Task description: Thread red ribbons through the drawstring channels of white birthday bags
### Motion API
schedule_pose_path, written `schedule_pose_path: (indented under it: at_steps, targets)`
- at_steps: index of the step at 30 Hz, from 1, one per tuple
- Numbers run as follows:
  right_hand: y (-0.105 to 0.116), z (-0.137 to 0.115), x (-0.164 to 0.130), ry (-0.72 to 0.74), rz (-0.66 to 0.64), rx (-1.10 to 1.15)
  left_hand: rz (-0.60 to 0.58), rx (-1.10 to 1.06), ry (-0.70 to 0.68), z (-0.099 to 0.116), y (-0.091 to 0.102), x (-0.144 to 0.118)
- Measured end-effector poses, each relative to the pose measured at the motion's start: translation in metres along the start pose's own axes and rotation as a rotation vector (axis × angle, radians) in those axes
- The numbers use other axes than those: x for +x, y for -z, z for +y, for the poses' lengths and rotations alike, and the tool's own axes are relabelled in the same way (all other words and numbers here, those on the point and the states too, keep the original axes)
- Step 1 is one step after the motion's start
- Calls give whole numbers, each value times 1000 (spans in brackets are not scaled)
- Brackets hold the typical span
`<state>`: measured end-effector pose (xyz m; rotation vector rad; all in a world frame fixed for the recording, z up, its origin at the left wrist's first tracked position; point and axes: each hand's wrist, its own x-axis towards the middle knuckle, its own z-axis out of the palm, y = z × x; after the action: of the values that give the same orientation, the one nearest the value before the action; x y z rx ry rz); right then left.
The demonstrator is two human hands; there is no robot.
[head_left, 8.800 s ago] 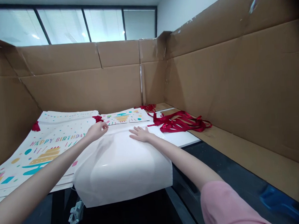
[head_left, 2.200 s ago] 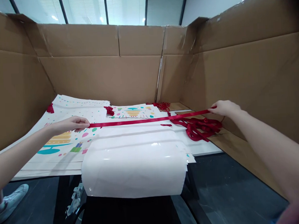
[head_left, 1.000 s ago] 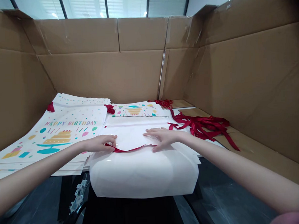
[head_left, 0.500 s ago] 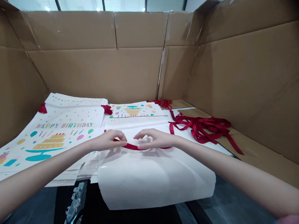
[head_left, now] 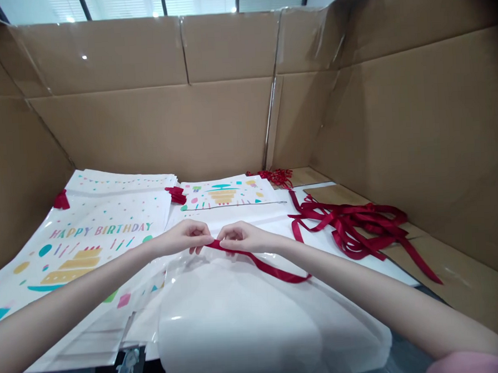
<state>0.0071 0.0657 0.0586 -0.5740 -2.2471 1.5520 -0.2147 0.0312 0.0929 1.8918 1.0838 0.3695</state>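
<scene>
A red ribbon (head_left: 281, 272) runs between my two hands over the white plastic sheet (head_left: 239, 320). My left hand (head_left: 190, 236) pinches one part of it, and my right hand (head_left: 239, 237) pinches it close beside, fingertips almost meeting. From the right hand the ribbon's loose length curves down to the right and passes under my right forearm. The sheet's near end curls over the table's front edge. Just beyond the hands lies a printed sheet (head_left: 223, 195) with an upside-down cake picture, and a thin dark rod (head_left: 237, 206) rests across it.
Printed "Happy Birthday" sheets (head_left: 104, 213) are stacked at the left, with red ribbon ties (head_left: 176, 195) at their top corners. A tangled pile of red ribbons (head_left: 355, 225) lies at the right. Red cords (head_left: 277, 178) sit at the back. Cardboard walls (head_left: 158, 130) enclose the back and sides.
Both hands have come closer together. My right hand has closed onto the ribbon, and its loose length now hangs nearer to me on the sheet. The camera view has shifted slightly.
</scene>
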Motion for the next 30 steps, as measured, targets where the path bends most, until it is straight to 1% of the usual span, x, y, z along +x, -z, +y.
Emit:
schedule_pose_path:
  at_steps: [2, 4, 5, 6, 7, 9, 10, 12, 15, 17, 19, 22, 24, 25, 27, 29, 30]
  targets:
    - [3, 3, 4, 16, 14, 15, -78, 33, -3, 2, 5, 14]
    - [5, 8, 7, 16, 47, 43, -135, 87, -33, -1, 14, 33]
    - [7, 10, 6, 0, 75, 74, -123, 140, -52, -6, 21, 43]
    - [8, 12, 5, -22, 109, 114, -85, 218, -70, -12, 28, 54]
    - [10, 14, 3, -45, 140, 152, -14, 321, -77, -20, 36, 66]
    - [14, 17, -5, -82, 177, 201, 166, 609, -48, -41, 51, 89]
    - [16, 17, -10, -94, 187, 214, 202, 650, -25, -51, 58, 100]
    - [20, 16, -21, -104, 205, 226, 223, 698, 1, -70, 66, 120]
    - [27, 13, -36, -111, 260, 222, 177, 719, 13, -86, 68, 143]
    - [32, 10, -44, -128, 308, 185, 144, 718, 20, -88, 66, 154]
    - [37, 9, -48, -146, 370, 128, 149, 709, 34, -82, 64, 158]
    - [42, 8, -46, -145, 465, 92, 236, 683, 40, -63, 64, 151]
    - [42, 9, -40, -125, 510, 107, 318, 663, 25, -45, 67, 132]
    - [42, 9, -36, -110, 527, 114, 356, 647, 16, -36, 70, 117]
    - [40, 9, -25, -74, 551, 122, 423, 608, 10, -20, 74, 76]
    - [36, 7, -13, -35, 560, 122, 506, 485, -25, -10, 78, 26]
    - [34, 5, -6, -18, 556, 122, 537, 461, -5, -7, 79, 0]
